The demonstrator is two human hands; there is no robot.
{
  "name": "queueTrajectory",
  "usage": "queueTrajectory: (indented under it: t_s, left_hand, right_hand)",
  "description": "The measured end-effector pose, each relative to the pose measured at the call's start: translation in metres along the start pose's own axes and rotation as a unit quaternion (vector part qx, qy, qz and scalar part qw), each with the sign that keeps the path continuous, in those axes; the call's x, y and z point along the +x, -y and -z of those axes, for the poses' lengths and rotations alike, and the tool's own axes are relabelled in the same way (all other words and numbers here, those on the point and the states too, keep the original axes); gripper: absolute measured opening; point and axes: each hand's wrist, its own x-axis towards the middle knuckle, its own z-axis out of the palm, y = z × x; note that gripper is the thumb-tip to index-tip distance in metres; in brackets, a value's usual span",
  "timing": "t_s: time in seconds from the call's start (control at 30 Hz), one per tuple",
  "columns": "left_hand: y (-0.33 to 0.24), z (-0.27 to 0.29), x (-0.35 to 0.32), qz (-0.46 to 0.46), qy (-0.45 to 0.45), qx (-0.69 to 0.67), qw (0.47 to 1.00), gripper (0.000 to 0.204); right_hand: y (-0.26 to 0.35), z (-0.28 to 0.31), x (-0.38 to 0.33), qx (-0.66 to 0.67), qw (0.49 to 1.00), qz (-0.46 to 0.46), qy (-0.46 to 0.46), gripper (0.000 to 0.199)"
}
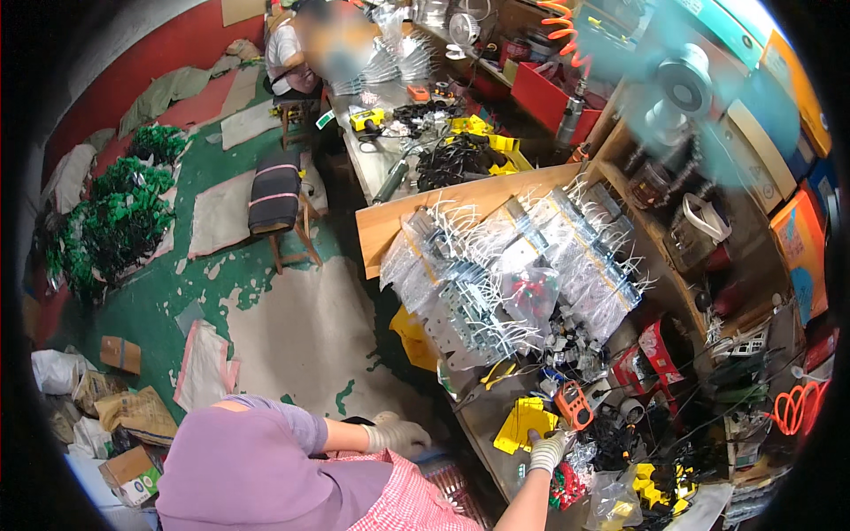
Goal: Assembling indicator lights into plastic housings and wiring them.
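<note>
My left hand (398, 434), in a pale knitted glove, hangs over the front of my body beside the bench. Its fingers are slightly bent, with nothing visible in them. My right hand (547, 450), gloved too, reaches over the bench at the edge of a yellow plastic piece (524, 423). Its fingers look closed, and what they hold is too small to make out. An orange device with a round dial (574, 405) lies just beyond this hand. Close to its wrist is a pile of small red and green parts (566, 486).
Metal pieces with white wires (482, 305) cover the middle bench before a wooden board (376, 232). Yellow-handled pliers (498, 375) lie nearby. A blurred fan (683, 84) stands at upper right. A padded stool (274, 199) and green bundles (124, 208) are on the floor; another person (288, 57) sits farther off.
</note>
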Motion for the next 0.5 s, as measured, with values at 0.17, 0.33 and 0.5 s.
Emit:
queueTrajectory:
  t_s: [0.17,0.33,0.5]
  left_hand:
    - [0.060,0.023,-0.053,0.107,0.032,0.008,0.994,0.025]
    - [0.085,0.041,-0.144,0.359,0.019,0.086,0.929,0.031]
    - [0.129,-0.002,-0.250,0.506,0.004,0.025,0.862,0.032]
  right_hand:
    - [-0.032,-0.018,0.032,0.012,0.992,0.079,-0.095,0.097]
    - [-0.062,-0.034,0.076,0.094,0.984,0.112,-0.101,0.091]
    - [-0.051,-0.032,0.064,0.191,0.975,0.089,-0.077,0.096]
